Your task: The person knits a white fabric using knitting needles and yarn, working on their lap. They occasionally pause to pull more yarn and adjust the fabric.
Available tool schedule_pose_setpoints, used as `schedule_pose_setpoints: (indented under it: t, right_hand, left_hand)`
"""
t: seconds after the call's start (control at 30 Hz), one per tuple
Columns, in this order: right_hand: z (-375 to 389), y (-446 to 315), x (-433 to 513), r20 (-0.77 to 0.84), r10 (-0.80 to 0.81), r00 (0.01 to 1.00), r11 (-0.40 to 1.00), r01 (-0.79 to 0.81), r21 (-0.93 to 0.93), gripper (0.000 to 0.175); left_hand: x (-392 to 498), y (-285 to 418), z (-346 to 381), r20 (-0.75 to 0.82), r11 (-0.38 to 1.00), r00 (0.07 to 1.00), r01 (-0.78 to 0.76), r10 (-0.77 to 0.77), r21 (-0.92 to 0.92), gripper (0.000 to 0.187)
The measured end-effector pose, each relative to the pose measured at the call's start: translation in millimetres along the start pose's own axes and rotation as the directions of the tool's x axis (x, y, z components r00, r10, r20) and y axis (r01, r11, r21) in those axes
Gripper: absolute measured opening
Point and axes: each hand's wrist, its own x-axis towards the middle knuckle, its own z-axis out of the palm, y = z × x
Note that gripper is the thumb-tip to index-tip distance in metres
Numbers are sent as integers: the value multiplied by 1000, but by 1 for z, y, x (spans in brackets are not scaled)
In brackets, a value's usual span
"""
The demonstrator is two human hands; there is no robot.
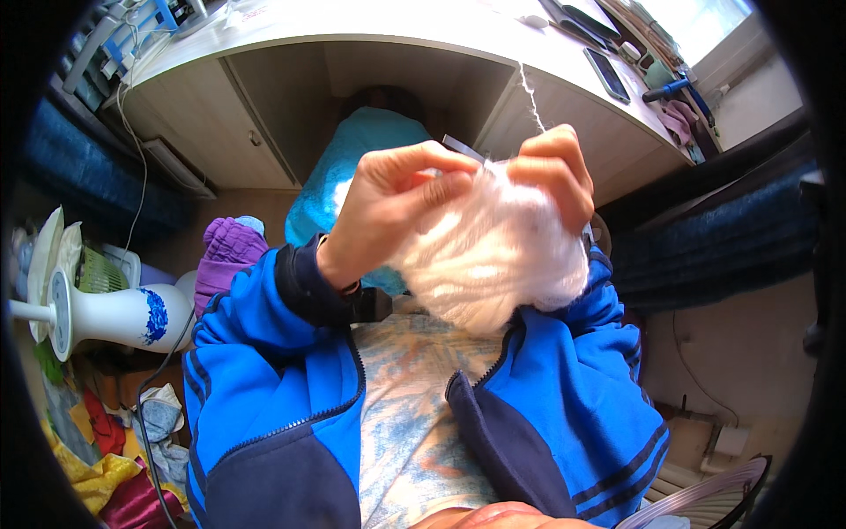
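Note:
White fuzzy knitting [489, 264] hangs in a bunched piece between both hands, above the lap. My left hand [396, 205] pinches its upper edge between thumb and fingers. At the right of the piece, my right hand [558, 175] is curled around its top edge, slightly blurred. The end of a grey, flat-looking needle or rod [462, 148] shows between the hands; the rest is hidden by the fingers and the knitting. A strand of white yarn [531, 96] runs from the desk edge down to my right hand.
A white desk [370, 23] stands in front, with a phone [606, 75] and a blue-handled tool [665, 90] at its right. Turquoise cloth [360, 155] lies below the hands. At the left are a white pedestal [125, 316], purple cloth [231, 254] and piled fabrics [99, 469].

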Motion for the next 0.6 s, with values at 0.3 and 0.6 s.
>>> schedule_pose_setpoints:
  t: [0.3, 0.6]
  right_hand:
    - [6, 33, -9, -25, 55, 998, 993, -57, -103, 28]
    - [12, 30, -8, -4, -32, 999, 990, 31, -140, 25]
  left_hand:
    - [10, -19, -17, -121, 974, 988, 70, -98, -216, 23]
    - [11, -19, -18, -219, 979, 972, 37, -82, -201, 20]
